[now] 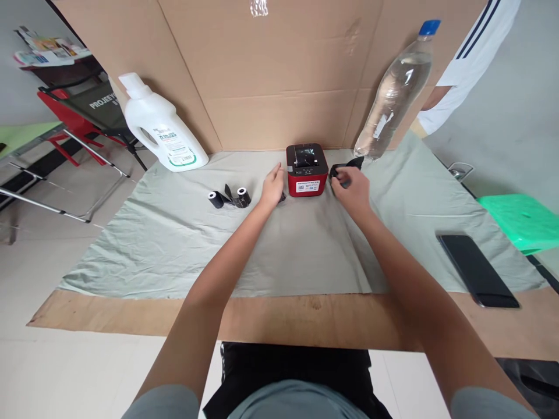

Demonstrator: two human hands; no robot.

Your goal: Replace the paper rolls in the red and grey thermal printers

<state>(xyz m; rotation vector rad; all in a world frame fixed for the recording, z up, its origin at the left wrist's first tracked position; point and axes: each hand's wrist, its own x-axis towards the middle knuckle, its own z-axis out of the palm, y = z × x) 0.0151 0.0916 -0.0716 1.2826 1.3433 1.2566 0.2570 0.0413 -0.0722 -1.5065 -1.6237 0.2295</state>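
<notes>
A small red and black printer (306,171) with a white label on its front stands on the grey cloth between my hands. My left hand (273,185) is closed at the printer's left side, and a bit of something dark shows beside its fingers. On the other side, my right hand (353,187) has its fingers pinched on a thin black strip (356,162), part of which is hidden by the hand. To the left lie two small rolls with white ends, a left roll (215,199) and a right roll (243,196), with a curled black strip between them.
Behind the printer rises a cardboard panel (279,110). A white detergent bottle (170,131) stands back left, a water bottle (399,93) back right. A phone (478,270) lies near the front right edge. Beyond stand a green stool (524,218) and a person in white (474,67).
</notes>
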